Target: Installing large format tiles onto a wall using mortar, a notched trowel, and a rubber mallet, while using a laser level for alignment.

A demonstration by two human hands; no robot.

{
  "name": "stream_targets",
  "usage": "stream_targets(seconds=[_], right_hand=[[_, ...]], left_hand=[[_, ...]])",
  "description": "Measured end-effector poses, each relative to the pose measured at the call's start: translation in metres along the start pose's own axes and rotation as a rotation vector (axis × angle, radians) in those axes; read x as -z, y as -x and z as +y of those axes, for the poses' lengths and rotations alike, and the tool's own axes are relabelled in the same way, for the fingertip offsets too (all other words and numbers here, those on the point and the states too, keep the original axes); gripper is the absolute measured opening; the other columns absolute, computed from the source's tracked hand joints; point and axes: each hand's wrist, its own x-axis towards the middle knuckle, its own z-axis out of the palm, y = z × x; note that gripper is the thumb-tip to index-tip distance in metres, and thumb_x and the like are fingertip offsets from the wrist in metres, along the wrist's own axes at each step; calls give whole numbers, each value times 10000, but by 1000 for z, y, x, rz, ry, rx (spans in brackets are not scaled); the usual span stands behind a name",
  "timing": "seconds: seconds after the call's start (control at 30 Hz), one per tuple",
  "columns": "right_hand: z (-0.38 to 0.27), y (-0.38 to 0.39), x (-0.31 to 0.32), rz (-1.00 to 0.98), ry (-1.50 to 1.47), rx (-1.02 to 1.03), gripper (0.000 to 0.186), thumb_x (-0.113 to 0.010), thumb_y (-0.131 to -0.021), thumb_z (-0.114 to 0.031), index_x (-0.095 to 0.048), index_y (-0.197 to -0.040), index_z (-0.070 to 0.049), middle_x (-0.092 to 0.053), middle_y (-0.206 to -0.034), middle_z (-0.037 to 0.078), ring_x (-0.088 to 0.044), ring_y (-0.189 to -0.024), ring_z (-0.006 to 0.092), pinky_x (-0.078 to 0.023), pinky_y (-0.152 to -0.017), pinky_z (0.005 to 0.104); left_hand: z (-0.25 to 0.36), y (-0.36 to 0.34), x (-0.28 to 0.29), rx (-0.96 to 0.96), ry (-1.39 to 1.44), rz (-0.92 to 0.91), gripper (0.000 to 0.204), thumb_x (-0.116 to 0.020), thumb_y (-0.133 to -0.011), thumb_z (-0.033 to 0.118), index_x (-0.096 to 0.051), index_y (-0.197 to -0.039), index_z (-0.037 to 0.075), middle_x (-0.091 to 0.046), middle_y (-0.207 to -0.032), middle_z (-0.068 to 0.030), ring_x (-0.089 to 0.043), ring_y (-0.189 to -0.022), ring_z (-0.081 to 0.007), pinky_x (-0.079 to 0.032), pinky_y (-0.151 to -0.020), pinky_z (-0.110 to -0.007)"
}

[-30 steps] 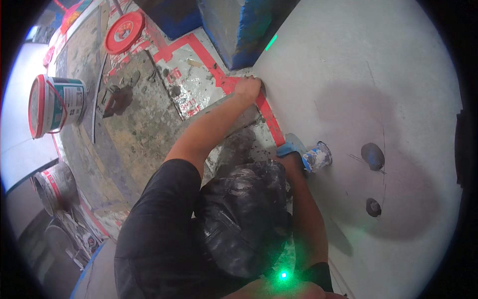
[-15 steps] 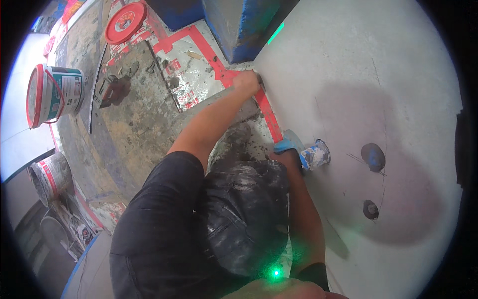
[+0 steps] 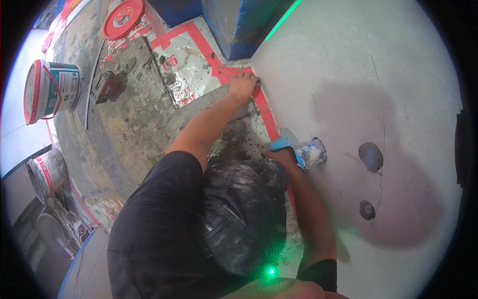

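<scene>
Along the foot of the pale wall runs red tape [image 3: 265, 115]. My left hand [image 3: 242, 87] rests on it near the corner, its fingers spread over the strip. A small dark spot shows at its fingertips, too small to name. Lower down the same edge, my right hand [image 3: 283, 155] is closed around a light-blue object [image 3: 280, 144] with a greyish rounded part beyond it. Its kind cannot be made out. Right beside that hand, a blue-and-white pipe stub [image 3: 312, 154] sticks out of the wall.
Blue panels [image 3: 234, 30] stand in the corner. A white bucket [image 3: 54, 92] with a red rim lies to the left, above a dirty open bucket [image 3: 47, 172]. A red lid [image 3: 124, 19] rests on the stained floor board [image 3: 144, 114]. The wall has two dark round holes [image 3: 371, 156].
My left hand has slid slightly along the tape toward me, and its fingers look more spread. My right forearm has swung a little outward, while that hand still holds the light-blue object.
</scene>
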Motion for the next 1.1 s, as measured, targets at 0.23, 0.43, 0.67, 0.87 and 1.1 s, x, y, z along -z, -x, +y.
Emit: stream_targets(seconds=[0.23, 0.43, 0.67, 0.87, 1.1], right_hand=[[-16, 10, -4, 46, 83, -60, 453, -749, -740, -480, -669, -860, -51, -681, -837, 130, -671, -798, 304, -522, -757, 442], [13, -8, -7, 57, 59, 60, 388, -771, -743, -431, -669, -824, -66, -677, -791, 92, -658, -760, 249, -515, -726, 410], [-6, 6, -6, 50, 75, -55, 268, -745, -776, -298, -672, -829, -46, -659, -743, 68, -643, -720, 184, -502, -679, 390], [-26, 15, -5, 148, 44, -138, 289, -762, -746, -304, -655, -661, -49, -689, -668, 123, -684, -625, 283, -517, -636, 441], [-5, 10, -11, 192, -92, -56, 294, -749, -761, -270, -605, -643, -42, -639, -629, 90, -627, -591, 245, -494, -605, 420]], left_hand=[[-9, -2, 6, 64, 169, -34, 241, -672, -877, 313, -679, -1001, 106, -672, -1079, -108, -649, -1091, -313, -589, -782, -454], [-11, -4, 2, 40, 141, -30, 215, -669, -880, 293, -674, -994, 112, -673, -1088, -100, -651, -1085, -301, -588, -776, -459], [-11, -2, 3, 11, 58, -87, 215, -620, -894, 233, -652, -1053, 93, -661, -1102, -90, -655, -1074, -304, -595, -768, -452], [-6, -6, 6, 30, 37, -104, 245, -616, -876, 190, -631, -1094, 81, -649, -1115, -93, -660, -1064, -303, -598, -783, -442], [-3, -8, 8, -25, 20, -109, 260, -628, -857, 158, -623, -1100, 67, -635, -1136, -97, -645, -1092, -313, -604, -772, -426]])
